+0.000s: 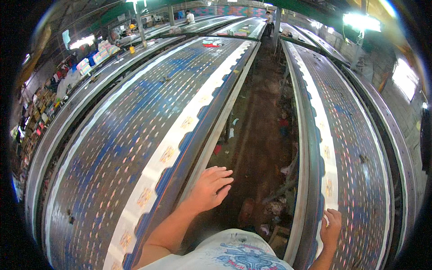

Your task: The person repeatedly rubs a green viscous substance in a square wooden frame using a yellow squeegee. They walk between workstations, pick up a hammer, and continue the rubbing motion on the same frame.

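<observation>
My left hand point(211, 188) hangs over the aisle beside the left table's inner edge. Its fingers are stretched out and slightly apart, with nothing in them. My right hand point(331, 224) is low at the right table, fingers bent and thumb at the edge of a white cloth strip point(327, 168); the fingertips appear to pinch this cloth. On the left table, another white cloth strip point(177, 132) with a scalloped edge and small orange-brown printed motifs runs lengthwise near the aisle side.
Long dark tables, the left table point(112, 153) and right table point(360, 153), carry rows of pale marks and blue stains. Between them runs a brown-floored aisle point(258, 121) with scraps. Two people stand far off. Stacked bundles point(105, 49) lie at the far left.
</observation>
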A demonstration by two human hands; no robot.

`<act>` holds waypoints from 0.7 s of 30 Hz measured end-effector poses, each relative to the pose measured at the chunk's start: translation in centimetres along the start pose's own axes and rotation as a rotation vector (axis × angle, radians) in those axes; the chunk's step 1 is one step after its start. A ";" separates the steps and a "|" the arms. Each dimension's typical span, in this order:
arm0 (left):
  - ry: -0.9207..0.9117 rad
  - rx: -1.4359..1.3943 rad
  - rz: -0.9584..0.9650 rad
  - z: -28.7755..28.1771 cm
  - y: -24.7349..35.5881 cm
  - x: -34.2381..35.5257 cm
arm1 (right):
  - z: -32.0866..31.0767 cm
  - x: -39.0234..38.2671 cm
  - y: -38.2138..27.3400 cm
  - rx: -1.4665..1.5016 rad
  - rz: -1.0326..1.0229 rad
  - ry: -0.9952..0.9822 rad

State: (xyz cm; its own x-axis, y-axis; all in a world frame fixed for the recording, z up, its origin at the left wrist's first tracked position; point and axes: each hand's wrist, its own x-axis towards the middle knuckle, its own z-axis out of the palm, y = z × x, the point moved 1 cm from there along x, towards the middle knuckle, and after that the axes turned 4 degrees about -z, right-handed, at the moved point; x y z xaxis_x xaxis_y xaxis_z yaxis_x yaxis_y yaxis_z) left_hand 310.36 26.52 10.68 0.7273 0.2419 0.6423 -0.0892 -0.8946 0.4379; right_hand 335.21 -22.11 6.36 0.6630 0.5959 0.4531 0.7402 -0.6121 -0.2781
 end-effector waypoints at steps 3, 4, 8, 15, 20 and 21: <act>0.030 0.034 0.007 4.4 -6.1 7.5 | 3.9 10.0 5.1 -0.033 -0.097 0.070; 0.040 0.049 0.001 5.9 -8.0 9.6 | 5.5 13.5 6.3 -0.046 -0.094 0.072; 0.042 0.126 -0.059 9.0 -14.2 19.3 | 10.5 30.6 8.4 -0.009 -0.177 0.134; 0.120 0.195 -0.262 13.4 -25.8 30.6 | 22.4 57.2 2.8 0.228 -0.541 0.019; 0.080 0.203 -0.348 18.8 -37.1 38.9 | 31.3 73.0 2.9 0.272 -0.770 -0.103; 0.090 0.221 -0.343 19.9 -39.4 41.2 | 32.9 76.4 3.4 0.267 -0.778 -0.108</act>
State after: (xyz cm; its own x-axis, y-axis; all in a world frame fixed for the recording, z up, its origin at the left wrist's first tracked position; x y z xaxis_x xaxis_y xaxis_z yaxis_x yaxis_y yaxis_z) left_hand 357.42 64.28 7.34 0.6259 0.5630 0.5397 0.3034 -0.8133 0.4965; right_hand 392.06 38.38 12.14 -0.0521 0.8532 0.5191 0.9845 0.1310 -0.1165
